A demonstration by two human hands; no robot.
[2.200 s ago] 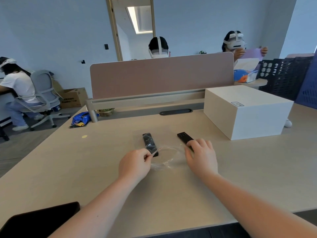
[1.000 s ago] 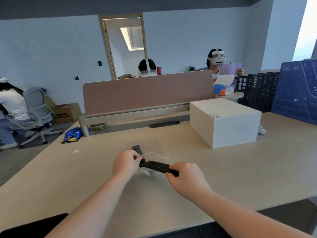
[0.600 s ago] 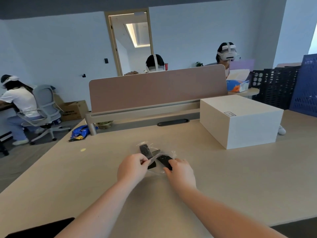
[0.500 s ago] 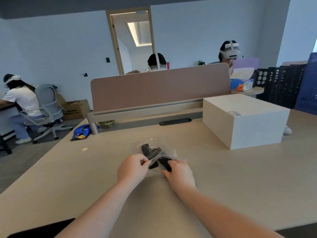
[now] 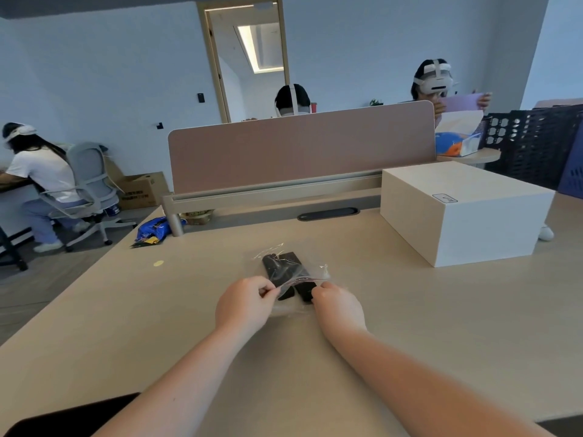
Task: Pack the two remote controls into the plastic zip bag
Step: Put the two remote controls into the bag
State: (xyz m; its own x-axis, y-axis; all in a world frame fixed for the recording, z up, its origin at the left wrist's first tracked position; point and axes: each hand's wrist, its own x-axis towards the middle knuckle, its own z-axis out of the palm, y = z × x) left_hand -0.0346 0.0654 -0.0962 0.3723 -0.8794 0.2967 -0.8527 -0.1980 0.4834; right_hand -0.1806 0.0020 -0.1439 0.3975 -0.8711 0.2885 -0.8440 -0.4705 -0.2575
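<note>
Two black remote controls (image 5: 285,272) lie side by side in one clear zip bag (image 5: 318,272) just beyond the fingers (image 5: 268,287) of two hands. One white box (image 5: 463,212) stands on the counter (image 5: 410,326) far right of them. Three other people sit around.

Glossy clear plastic bag (image 5: 318,274), matt table (image 5: 410,326)

A pale wooden desk (image 5: 410,326) carries a clear zip bag (image 5: 291,279) holding two black remotes at the fingertips, a white box (image 5: 467,212) beyond them to the right
</note>
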